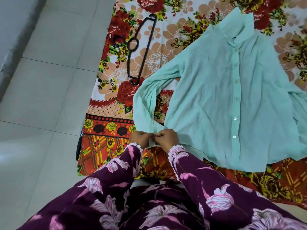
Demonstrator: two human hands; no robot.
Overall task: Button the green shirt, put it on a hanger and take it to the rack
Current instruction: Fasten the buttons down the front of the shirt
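Note:
A pale green shirt (pixel 216 100) lies flat on the flowered bedsheet, collar far, hem near. Its front placket is closed, with a row of small buttons down the middle. The shirt's left sleeve curves down to the near edge. My left hand (pixel 140 138) and my right hand (pixel 167 138) meet there, both pinching the sleeve cuff (pixel 152 141) between their fingers. The cuff's button is hidden by my fingers. A black plastic hanger (pixel 141 48) lies on the sheet to the left of the shirt, apart from it.
The flowered bedsheet (pixel 108 130) covers a bed whose left edge borders a grey tiled floor (pixel 46 97). My purple flowered sleeves and dress fill the bottom of the view. No rack is in view.

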